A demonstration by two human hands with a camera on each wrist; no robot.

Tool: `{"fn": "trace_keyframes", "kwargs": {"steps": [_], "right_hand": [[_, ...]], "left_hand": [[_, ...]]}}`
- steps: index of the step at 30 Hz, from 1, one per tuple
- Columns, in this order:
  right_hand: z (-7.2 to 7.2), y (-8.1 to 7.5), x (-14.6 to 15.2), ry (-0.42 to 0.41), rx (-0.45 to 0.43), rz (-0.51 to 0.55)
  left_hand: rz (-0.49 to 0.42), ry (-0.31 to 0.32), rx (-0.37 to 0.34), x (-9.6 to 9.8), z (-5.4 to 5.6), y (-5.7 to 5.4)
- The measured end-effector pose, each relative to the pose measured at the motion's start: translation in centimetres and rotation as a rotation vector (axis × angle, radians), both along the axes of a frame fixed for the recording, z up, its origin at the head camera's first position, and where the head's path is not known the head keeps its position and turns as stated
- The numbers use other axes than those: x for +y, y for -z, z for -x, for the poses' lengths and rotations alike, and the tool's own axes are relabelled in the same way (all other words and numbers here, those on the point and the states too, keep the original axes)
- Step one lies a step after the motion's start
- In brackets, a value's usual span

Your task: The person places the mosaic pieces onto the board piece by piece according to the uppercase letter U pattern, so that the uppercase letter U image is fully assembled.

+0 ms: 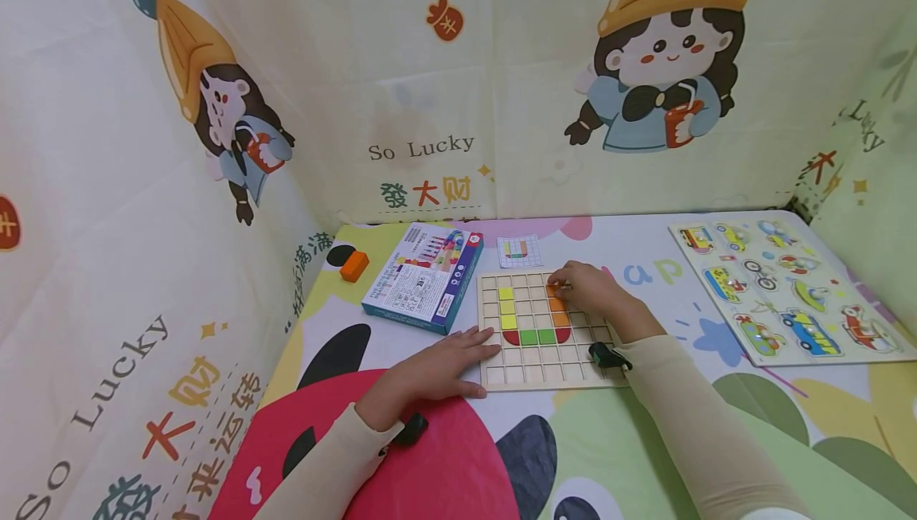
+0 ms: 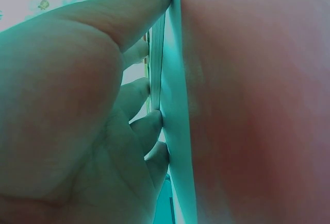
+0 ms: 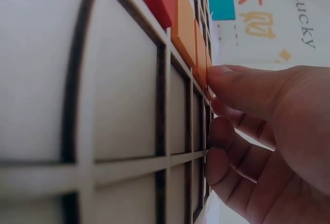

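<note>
A wooden grid board [image 1: 526,374] lies on the table, holding a U of coloured tiles. Yellow tiles [image 1: 507,306] form its left side, green tiles [image 1: 537,337] and red rounded corners [image 1: 512,338] its bottom, orange tiles [image 1: 559,318] its right side. At the top of the orange column my right hand [image 1: 593,291] pinches an orange tile [image 1: 552,291]; the right wrist view shows the thumb [image 3: 221,72] against it, fingertips low over the grid. My left hand [image 1: 442,365] rests with spread fingers along the board's left edge, thumb near its lower corner.
Behind the board lies a small pattern card [image 1: 518,251] with a similar U. A blue-edged box [image 1: 423,277] is at left, beside an orange block [image 1: 354,266]. A picture puzzle board [image 1: 795,289] occupies the right side. Printed cloth walls [image 1: 530,177] enclose the table.
</note>
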State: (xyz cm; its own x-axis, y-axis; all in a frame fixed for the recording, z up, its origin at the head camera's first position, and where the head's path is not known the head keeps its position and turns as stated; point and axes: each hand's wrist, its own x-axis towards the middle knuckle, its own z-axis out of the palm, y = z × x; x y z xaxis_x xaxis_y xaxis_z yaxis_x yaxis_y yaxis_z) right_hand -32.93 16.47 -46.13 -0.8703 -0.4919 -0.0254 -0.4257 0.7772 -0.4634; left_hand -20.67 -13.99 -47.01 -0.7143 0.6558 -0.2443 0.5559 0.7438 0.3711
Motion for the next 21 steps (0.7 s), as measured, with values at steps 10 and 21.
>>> {"fn": "trace_keyframes", "kwargs": {"steps": [10,21], "right_hand": [[0.01,-0.12,0.13,-0.015,0.009,-0.004],[-0.85,0.53,0.73,0.012,-0.001,0.029]], "left_hand": [[0.001,0.016,0.014,0.11,0.19,0.23],[0.011,0.014,0.020,-0.10,-0.07,0.22]]}}
